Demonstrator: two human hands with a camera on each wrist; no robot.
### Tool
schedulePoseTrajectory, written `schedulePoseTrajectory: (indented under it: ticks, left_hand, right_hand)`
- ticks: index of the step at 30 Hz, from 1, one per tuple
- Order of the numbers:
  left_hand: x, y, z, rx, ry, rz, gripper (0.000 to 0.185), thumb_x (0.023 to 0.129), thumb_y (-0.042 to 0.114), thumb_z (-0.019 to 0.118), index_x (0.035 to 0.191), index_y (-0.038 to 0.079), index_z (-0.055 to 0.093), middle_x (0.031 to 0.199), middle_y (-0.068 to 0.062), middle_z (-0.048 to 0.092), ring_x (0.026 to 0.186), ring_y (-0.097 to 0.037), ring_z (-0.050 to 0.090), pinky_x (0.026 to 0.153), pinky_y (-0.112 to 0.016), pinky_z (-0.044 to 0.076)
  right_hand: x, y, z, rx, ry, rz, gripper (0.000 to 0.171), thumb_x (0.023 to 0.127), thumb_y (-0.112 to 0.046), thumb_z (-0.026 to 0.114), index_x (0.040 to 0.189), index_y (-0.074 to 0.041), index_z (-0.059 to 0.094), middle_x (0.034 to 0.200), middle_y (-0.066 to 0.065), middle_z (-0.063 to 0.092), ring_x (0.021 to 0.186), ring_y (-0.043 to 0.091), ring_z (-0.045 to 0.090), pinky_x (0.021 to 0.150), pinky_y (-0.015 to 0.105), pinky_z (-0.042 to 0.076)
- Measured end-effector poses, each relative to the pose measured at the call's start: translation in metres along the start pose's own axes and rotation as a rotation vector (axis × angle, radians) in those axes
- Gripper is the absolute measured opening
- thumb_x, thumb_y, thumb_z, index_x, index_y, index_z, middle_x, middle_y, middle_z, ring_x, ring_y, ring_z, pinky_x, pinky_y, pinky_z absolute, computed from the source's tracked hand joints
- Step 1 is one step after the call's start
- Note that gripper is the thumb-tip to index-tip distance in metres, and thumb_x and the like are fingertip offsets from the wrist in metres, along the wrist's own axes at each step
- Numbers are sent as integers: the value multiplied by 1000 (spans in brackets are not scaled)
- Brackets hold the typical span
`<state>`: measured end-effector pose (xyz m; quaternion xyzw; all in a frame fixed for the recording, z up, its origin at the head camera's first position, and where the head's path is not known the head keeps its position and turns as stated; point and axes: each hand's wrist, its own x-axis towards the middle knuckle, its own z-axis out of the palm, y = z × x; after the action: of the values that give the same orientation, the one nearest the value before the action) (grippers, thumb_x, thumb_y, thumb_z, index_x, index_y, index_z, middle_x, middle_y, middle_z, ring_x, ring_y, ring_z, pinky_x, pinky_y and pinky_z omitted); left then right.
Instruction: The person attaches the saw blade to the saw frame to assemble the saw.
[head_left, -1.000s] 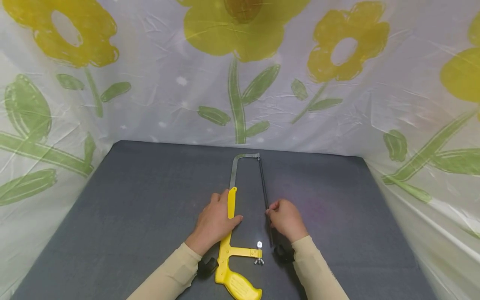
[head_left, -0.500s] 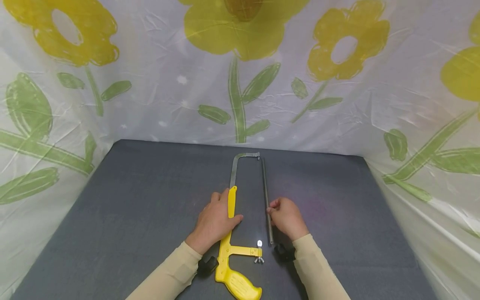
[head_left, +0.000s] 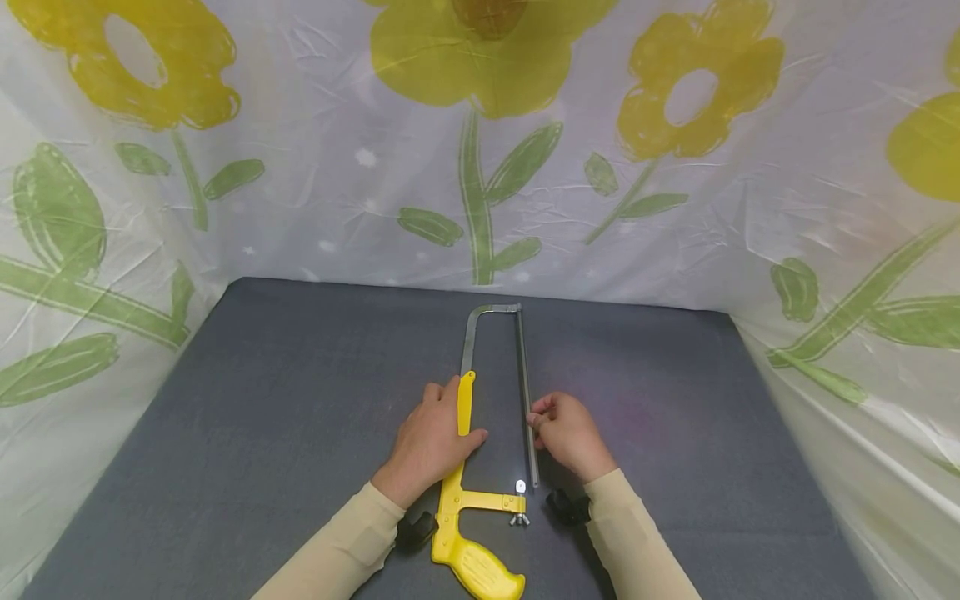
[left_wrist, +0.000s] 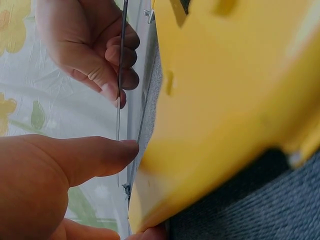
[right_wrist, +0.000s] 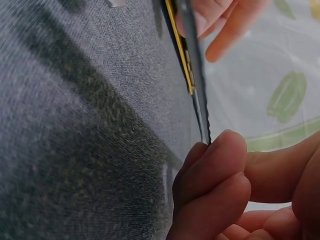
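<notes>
Yellow plastic and grey steel make up the hacksaw frame, which lies flat on the dark grey mat, its handle at the near edge and its steel bow reaching to the far side. The left hand rests on the frame's yellow spine, fingers lying over it and the thumb on its right side, pressing it to the mat. The right hand pinches the blade between thumb and curled fingers about midway along. This blade runs near to far just right of the frame, its far end close by the bow's tip, its near end just beside the wing nut. A flowered sheet hangs round the mat on three sides.
</notes>
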<state>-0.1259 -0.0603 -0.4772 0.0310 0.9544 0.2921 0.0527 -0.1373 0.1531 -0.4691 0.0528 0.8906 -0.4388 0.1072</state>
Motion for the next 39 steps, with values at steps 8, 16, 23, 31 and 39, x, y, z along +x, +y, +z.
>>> schedulePoseTrajectory:
  ticks: [8, 16, 23, 31, 39]
  left_hand:
    - [0, 0, -1, -8, -5, 1, 95, 90, 38, 88, 164, 1, 40, 138, -24, 56, 81, -22, 59, 65, -36, 52]
    - [-1, 0, -1, -11, -10, -1, 97, 89, 38, 90, 164, 2, 40, 136, -23, 55, 76, -20, 56, 61, -32, 49]
    - [-1, 1, -1, -17, -10, 8, 98, 88, 38, 90, 165, 4, 40, 135, -23, 54, 77, -20, 56, 60, -30, 48]
    - [0, 0, 0, -19, -23, 8, 101, 87, 40, 91, 166, 5, 38, 135, -22, 54, 80, -20, 55, 61, -31, 48]
    - [-1, 1, 0, -11, -23, 9, 102, 87, 41, 91, 166, 5, 38, 135, -22, 54, 81, -20, 55, 61, -32, 49]
  right_hand:
    - [1, 1, 2, -2, -3, 8, 8, 104, -8, 66, 106, 0, 67, 78, 10, 68, 64, 18, 66, 64, 31, 48]
    - [3, 3, 3, 8, -10, 5, 9, 104, -8, 66, 107, 1, 67, 81, 10, 69, 64, 18, 66, 64, 31, 49]
    - [5, 2, 3, 6, -8, 18, 9, 105, -9, 67, 107, 0, 67, 79, 9, 68, 64, 18, 66, 65, 31, 49]
    - [5, 2, 3, 17, -9, 23, 10, 106, -9, 66, 108, 0, 67, 81, 10, 67, 66, 18, 65, 65, 31, 48]
    - [4, 2, 4, 20, -15, 24, 10, 106, -10, 66, 108, -1, 67, 81, 9, 68, 66, 18, 66, 65, 31, 49]
